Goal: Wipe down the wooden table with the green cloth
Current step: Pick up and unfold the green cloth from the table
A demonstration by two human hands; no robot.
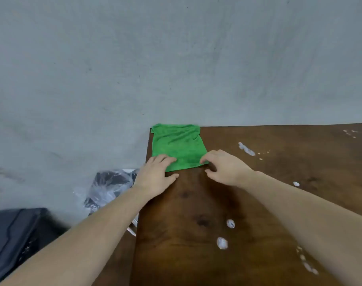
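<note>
Left hand (155, 174) flat on the near left corner of the cloth (179, 146), fingers straight and pressing it down, thumb out on the wood. Right hand (223, 167) at the near right corner, fingertips curled and apparently pinching the hem, though too small to be sure whether pinched or merely pressed. Cloth spread flat in the far left corner of the table (186, 234), far edge against the wall (134, 58), left edge along the table's left side. Wiping apparently barely started, or only that corner covered: white blobs (222, 242) lying near the front, another smear (246, 149) just right of the cloth, more flecks near the far right corner and a line of them at the right front edge. Most of the top left to do, judging by that. Beyond the table's left side, on the floor, a crumpled plastic bag (109, 186) over something dark, and a dark case (14, 238) nearer the lower left. No brand, label or writing readable anywhere.
</note>
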